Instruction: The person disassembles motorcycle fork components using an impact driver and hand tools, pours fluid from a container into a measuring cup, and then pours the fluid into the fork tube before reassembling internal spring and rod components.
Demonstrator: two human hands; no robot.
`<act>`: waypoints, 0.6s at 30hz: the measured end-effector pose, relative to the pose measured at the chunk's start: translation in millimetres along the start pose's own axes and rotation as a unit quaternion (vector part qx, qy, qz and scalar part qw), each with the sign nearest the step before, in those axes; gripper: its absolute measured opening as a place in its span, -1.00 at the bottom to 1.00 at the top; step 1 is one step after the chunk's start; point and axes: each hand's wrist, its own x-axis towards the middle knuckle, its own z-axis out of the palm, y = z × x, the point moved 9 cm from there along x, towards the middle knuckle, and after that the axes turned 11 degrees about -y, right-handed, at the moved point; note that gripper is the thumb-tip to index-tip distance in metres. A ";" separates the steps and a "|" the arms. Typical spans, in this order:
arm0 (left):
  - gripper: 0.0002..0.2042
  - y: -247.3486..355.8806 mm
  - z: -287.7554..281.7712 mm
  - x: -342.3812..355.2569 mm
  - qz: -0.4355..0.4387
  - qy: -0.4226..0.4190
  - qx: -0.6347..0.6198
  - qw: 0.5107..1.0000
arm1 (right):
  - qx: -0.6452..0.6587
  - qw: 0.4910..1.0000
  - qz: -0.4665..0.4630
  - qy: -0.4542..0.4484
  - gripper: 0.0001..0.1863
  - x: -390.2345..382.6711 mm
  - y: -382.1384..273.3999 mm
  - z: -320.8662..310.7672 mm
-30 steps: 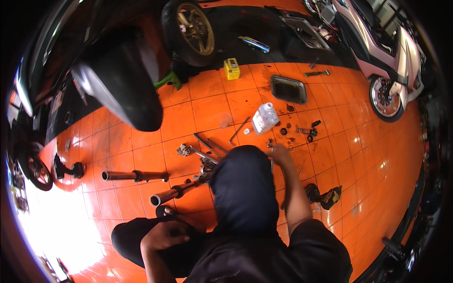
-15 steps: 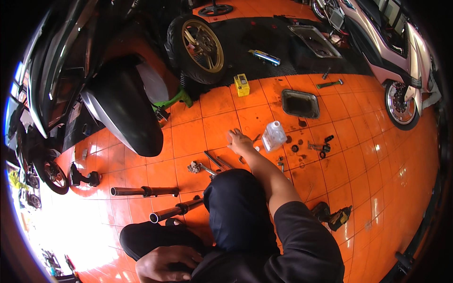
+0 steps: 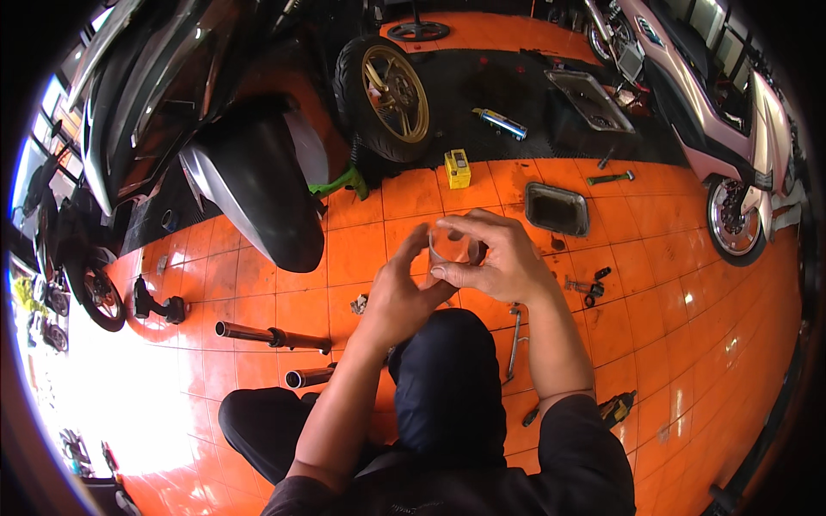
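Held up between both hands over the orange tiles is a small clear cup (image 3: pixel 447 244), see-through, with floor colour showing in it. My left hand (image 3: pixel 401 291) is closed around its left side. My right hand (image 3: pixel 506 256) pinches it from the right, thumb below and fingers over the top. On the floor by my left forearm lie two motorcycle fork tubes, one fork tube (image 3: pixel 274 335) in full sight and the other fork tube (image 3: pixel 308 377) partly behind the arm. A wrench (image 3: pixel 515 346) lies by my right forearm. The white bottle is hidden behind my hands.
A drain pan (image 3: pixel 557 209) with dark liquid and a yellow box (image 3: pixel 458 169) stand ahead. A hammer (image 3: pixel 611 178) and small dark parts (image 3: pixel 590 289) lie right. At left are a cordless drill (image 3: pixel 157 303) and a motorcycle (image 3: pixel 249 185); a pink scooter (image 3: pixel 697 86) stands far right.
My left hand has risen from my lap to meet my right hand. The right hand has come back from the floor, and both now hold the clear cup. The view has shifted slightly.
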 end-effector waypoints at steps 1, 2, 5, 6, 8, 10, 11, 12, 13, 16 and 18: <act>-0.33 4.6 1.4 9.6 0.010 -0.032 -0.037 0.999 | -0.003 0.999 -0.044 0.023 -0.36 -1.2 -10.6 -5.3; -0.34 7.2 3.7 15.2 0.020 -0.063 -0.073 0.995 | -0.004 0.995 -0.089 0.045 -0.35 -2.0 -17.5 -8.4; -0.42 11.4 -15.0 15.0 0.037 -0.021 -0.194 0.980 | 0.182 0.972 -0.094 0.118 -0.27 -12.4 14.7 -18.7; -0.43 14.4 -23.7 11.8 0.035 -0.015 -0.247 0.968 | 0.276 0.948 -0.076 0.139 -0.24 -17.3 40.8 -19.0; -0.45 31.2 -43.5 5.5 0.057 0.009 -0.225 0.973 | 0.012 0.949 0.114 0.292 -0.11 -45.5 113.0 -40.2; -0.45 52.6 -60.4 0.3 0.083 0.030 -0.202 0.975 | -0.177 0.878 0.279 0.347 0.07 -82.3 200.1 -42.5; -0.43 60.0 -70.2 -3.7 0.094 0.051 -0.198 0.974 | -0.141 0.865 0.338 0.343 0.17 -100.6 257.2 -26.4; -0.41 67.2 -80.3 -7.7 0.096 0.053 -0.176 0.978 | -0.105 0.848 0.396 0.337 0.26 -117.8 311.3 -5.6; -0.40 81.1 -84.0 -5.0 0.109 0.045 -0.162 0.980 | -0.081 0.852 0.366 0.364 0.28 -138.3 350.6 -0.4; -0.38 89.8 -108.3 -9.2 0.097 0.079 -0.134 0.983 | 0.023 0.850 0.373 0.372 0.30 -127.3 353.0 29.8; -0.37 93.7 -123.5 -13.3 0.079 0.107 -0.127 0.983 | 0.051 0.845 0.377 0.376 0.28 -117.8 337.3 38.9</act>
